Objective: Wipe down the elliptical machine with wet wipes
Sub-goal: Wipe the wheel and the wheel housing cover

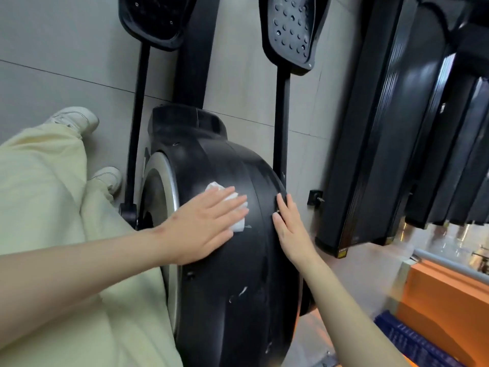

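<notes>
The elliptical machine's black flywheel housing (pixel 225 260) fills the middle of the view, with a silver-rimmed disc on its left side. My left hand (pixel 203 221) lies flat on the housing with straight fingers, pressing a crumpled white wet wipe (pixel 232 205) against the black plastic. The wipe shows beyond my fingertips. My right hand (pixel 289 225) rests open on the right edge of the housing, fingers straight, holding nothing. Two black foot pedals (pixel 291 30) on their bars reach away at the top.
A neighbouring black machine (pixel 397 128) stands close on the right. Grey tiled floor (pixel 66 49) lies to the left. My pale trousers and white shoes (pixel 76 120) are at the left. An orange surface (pixel 449 295) and a blue item (pixel 412 343) sit bottom right.
</notes>
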